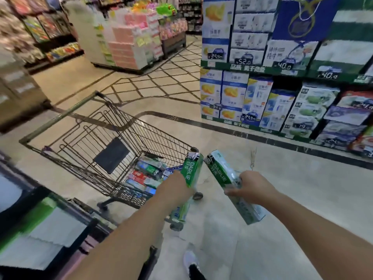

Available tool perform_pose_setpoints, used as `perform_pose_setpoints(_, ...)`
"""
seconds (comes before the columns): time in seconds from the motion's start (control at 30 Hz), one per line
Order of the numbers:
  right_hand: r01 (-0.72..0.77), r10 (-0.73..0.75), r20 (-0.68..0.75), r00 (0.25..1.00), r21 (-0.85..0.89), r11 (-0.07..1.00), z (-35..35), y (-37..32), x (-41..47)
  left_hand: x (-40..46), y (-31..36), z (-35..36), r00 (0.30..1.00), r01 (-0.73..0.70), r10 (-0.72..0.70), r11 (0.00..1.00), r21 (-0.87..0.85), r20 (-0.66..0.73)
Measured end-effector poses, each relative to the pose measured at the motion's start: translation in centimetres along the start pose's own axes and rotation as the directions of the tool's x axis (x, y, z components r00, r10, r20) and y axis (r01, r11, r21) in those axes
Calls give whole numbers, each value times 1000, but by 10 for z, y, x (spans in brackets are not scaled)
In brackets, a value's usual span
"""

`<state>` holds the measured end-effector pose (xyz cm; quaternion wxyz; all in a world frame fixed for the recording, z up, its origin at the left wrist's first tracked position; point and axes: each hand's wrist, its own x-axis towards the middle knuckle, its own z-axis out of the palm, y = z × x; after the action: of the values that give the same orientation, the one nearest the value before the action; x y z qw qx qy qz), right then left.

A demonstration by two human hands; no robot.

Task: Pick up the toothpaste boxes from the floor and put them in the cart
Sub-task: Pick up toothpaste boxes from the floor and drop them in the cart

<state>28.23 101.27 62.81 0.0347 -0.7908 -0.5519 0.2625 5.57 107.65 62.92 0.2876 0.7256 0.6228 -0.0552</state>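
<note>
Each hand holds one long green and white Darlie toothpaste box. My left hand (176,183) grips a box (191,171) just beside the near right corner of the wire shopping cart (60,118). My right hand (250,187) grips another box (224,172) to the right of the cart, above the floor. Several toothpaste boxes (147,172) in red, blue and green lie in the bottom of the cart's basket. No box is visible on the floor.
Shelves of boxed drinks (282,98) with price tags line the right side. A pink and white stacked display (129,47) stands across the tiled aisle. A dark counter with a green and white package (40,229) sits at lower left. My shoe (190,257) is below.
</note>
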Motion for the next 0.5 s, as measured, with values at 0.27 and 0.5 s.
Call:
perform_pose_setpoints(0.27, 76, -68, 102, 992, -73, 994, -10, -84, 160, 134, -47, -59, 990, 138, -138, 982, -131, 14)
perform_pose_setpoints(0.5, 162, -150, 203, 968, -46, 986, 5, -161, 272, 215, -93, -98, 958, 275, -286, 937, -215, -19)
